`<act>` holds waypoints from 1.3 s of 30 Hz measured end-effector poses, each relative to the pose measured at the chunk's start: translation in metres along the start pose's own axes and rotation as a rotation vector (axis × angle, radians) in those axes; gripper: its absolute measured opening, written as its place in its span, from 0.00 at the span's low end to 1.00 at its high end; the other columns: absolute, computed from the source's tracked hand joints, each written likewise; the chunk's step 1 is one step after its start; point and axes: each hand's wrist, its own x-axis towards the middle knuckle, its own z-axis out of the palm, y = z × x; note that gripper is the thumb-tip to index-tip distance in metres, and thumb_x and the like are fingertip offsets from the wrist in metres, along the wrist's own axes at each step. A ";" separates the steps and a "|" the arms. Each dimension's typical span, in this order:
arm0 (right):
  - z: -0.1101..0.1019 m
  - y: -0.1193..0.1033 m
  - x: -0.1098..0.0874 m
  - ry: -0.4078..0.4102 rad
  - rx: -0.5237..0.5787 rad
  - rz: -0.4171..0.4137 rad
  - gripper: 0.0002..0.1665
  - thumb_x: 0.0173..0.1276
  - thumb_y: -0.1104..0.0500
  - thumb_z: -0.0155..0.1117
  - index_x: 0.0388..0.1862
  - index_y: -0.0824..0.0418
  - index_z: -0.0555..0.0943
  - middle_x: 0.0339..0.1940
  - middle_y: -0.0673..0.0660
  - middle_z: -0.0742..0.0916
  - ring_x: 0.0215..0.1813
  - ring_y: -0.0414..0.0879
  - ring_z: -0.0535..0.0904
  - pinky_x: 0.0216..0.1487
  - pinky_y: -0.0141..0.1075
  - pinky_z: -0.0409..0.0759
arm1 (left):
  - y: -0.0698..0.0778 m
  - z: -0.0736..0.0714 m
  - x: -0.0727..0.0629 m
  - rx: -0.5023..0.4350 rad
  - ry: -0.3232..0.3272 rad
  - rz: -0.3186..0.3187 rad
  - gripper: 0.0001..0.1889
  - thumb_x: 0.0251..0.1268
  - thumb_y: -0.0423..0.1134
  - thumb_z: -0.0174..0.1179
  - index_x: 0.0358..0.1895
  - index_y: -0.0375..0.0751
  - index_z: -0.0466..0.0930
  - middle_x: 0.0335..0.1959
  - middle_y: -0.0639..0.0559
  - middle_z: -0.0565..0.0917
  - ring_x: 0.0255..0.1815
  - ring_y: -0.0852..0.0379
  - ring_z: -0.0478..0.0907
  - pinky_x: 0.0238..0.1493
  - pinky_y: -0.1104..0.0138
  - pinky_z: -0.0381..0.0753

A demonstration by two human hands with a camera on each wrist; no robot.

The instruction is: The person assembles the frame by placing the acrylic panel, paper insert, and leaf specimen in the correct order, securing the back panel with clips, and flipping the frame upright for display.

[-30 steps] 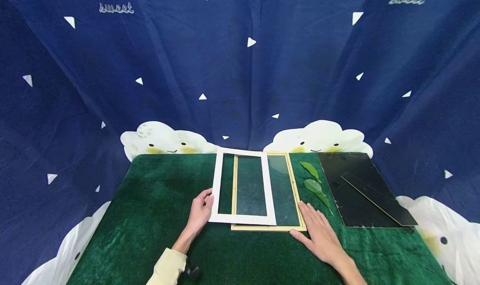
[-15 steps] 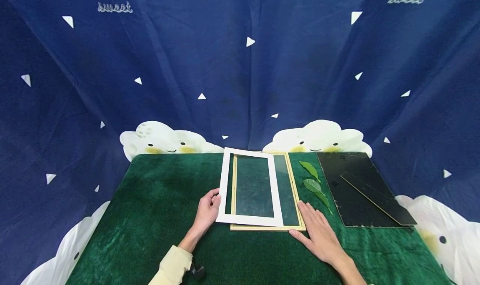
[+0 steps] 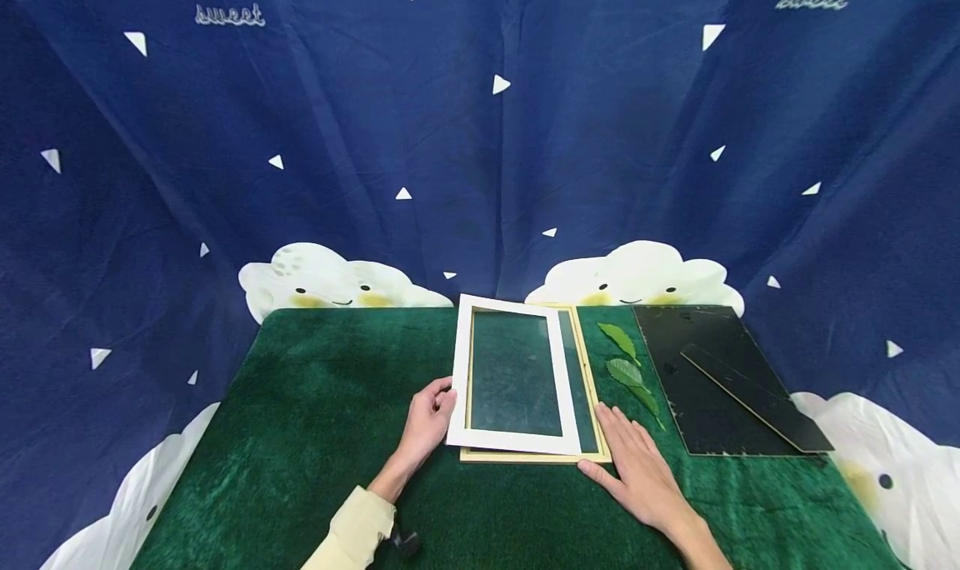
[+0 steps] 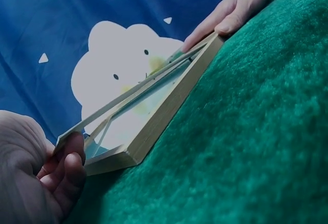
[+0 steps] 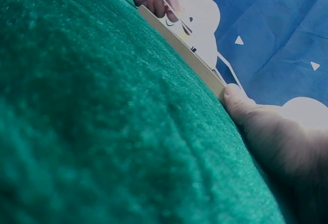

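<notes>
A white picture mat with a rectangular window lies slanted over a light wooden picture frame on the green cloth. My left hand pinches the mat's left edge between thumb and fingers. In the left wrist view that edge of the mat is raised above the frame, while its far side dips toward the frame's right side. Glass shows inside the frame. With fingers extended, my right hand rests against the frame's lower right corner; its thumb touches the corner in the right wrist view.
Green leaves lie just right of the frame. Beyond them is a black backing board with a stand leg lying across it. A blue curtain with white clouds hangs behind the green-covered table.
My left hand has carried the mat rightward, so it covers more of the wooden frame. The right hand and the frame have stayed in place.
</notes>
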 end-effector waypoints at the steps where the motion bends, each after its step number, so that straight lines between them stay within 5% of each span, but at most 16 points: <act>1: 0.000 0.000 0.000 0.000 0.003 -0.001 0.56 0.74 0.29 0.58 0.87 0.58 0.52 0.84 0.61 0.65 0.84 0.61 0.56 0.79 0.60 0.50 | 0.000 0.001 0.000 -0.003 -0.003 0.003 0.17 0.80 0.30 0.54 0.64 0.24 0.78 0.29 0.45 0.85 0.28 0.58 0.76 0.28 0.70 0.76; 10: 0.000 0.000 0.000 -0.003 0.008 -0.001 0.56 0.74 0.29 0.58 0.87 0.57 0.52 0.85 0.60 0.64 0.85 0.60 0.55 0.79 0.59 0.49 | 0.002 0.009 -0.001 -0.044 -0.010 0.011 0.15 0.78 0.27 0.55 0.62 0.23 0.78 0.22 0.47 0.79 0.17 0.61 0.73 0.17 0.71 0.73; 19: 0.000 0.001 0.001 0.005 0.019 -0.008 0.56 0.74 0.30 0.59 0.87 0.56 0.51 0.85 0.60 0.64 0.85 0.61 0.55 0.79 0.60 0.50 | 0.012 0.015 -0.005 -0.096 -0.045 -0.037 0.17 0.78 0.28 0.55 0.64 0.21 0.76 0.22 0.36 0.82 0.06 0.63 0.70 0.08 0.71 0.71; 39: 0.001 0.002 0.000 0.028 0.020 -0.023 0.55 0.74 0.30 0.60 0.87 0.56 0.53 0.84 0.60 0.66 0.84 0.61 0.58 0.77 0.60 0.52 | 0.007 0.022 -0.002 -0.023 -0.049 0.004 0.17 0.76 0.30 0.59 0.61 0.23 0.79 0.18 0.49 0.82 0.06 0.66 0.71 0.08 0.71 0.73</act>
